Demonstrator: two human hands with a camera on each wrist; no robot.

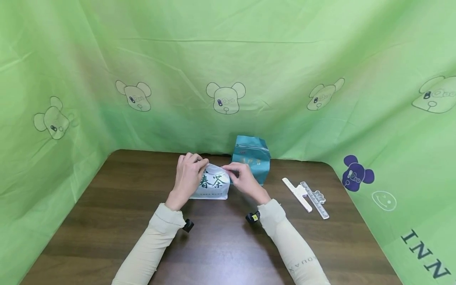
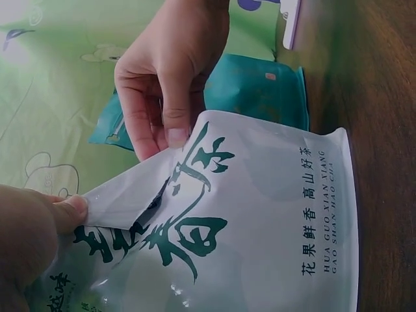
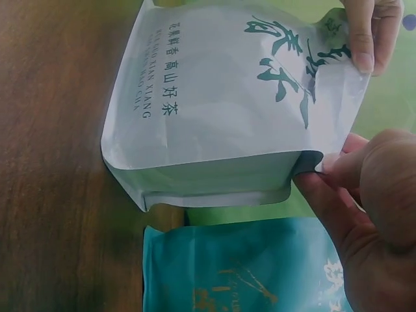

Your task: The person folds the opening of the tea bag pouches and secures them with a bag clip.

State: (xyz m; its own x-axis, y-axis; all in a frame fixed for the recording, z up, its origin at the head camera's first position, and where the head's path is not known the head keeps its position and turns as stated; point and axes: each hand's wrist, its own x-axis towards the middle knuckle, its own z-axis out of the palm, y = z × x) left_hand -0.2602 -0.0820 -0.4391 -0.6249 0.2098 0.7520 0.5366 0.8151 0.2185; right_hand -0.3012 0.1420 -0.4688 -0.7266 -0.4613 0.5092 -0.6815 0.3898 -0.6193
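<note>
A white pouch with large green Chinese characters (image 1: 213,190) stands on the table, its top folded over toward the front. My left hand (image 1: 189,174) pinches one end of the fold between thumb and fingers. At the other end, my right hand (image 1: 246,181) pinches the folded corner. Seen in the left wrist view, the flap (image 2: 127,195) lies slantwise across the printed characters, with the right hand's thumb (image 2: 174,120) pressed on its edge. In the right wrist view, the side gusset of the pouch (image 3: 221,179) shows, tucked in near the right fingers.
Just behind the right hand stands a teal pouch (image 1: 252,152). Two white clips, a plain one (image 1: 297,194) and one with a ruler-like marked bar (image 1: 316,201), lie at the right of the brown table (image 1: 124,221). Green cloth (image 1: 171,59) hangs behind and at both sides.
</note>
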